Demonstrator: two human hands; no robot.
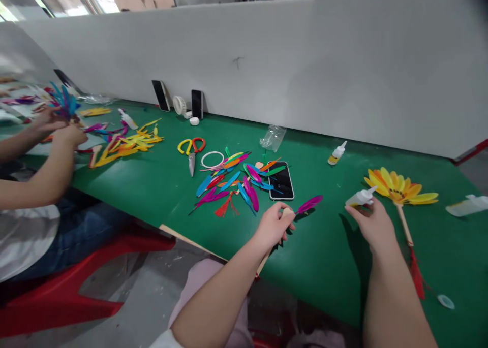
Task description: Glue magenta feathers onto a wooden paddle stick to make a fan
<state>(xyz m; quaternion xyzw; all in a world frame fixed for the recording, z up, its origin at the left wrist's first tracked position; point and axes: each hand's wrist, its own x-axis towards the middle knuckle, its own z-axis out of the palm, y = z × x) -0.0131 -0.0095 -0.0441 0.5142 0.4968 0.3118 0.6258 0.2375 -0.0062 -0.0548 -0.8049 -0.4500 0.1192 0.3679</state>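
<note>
My left hand (273,225) is closed on a wooden stick (264,261) with a magenta feather (309,204) at its top end, low over the green table (152,180). My right hand (371,221) grips a small white glue bottle (360,197), nozzle pointing right toward a finished yellow feather fan (398,188) lying on the table. A pile of loose coloured feathers (236,180) lies just left of my left hand, beside a black phone (280,180).
Yellow-and-red scissors (191,150), a white ring (212,159), another glue bottle (337,153) and a crumpled plastic bag (272,136) lie behind. Two phones (197,104) lean on the white partition. A person's arms (46,160) at left work on feathers beside a yellow feather pile (125,145).
</note>
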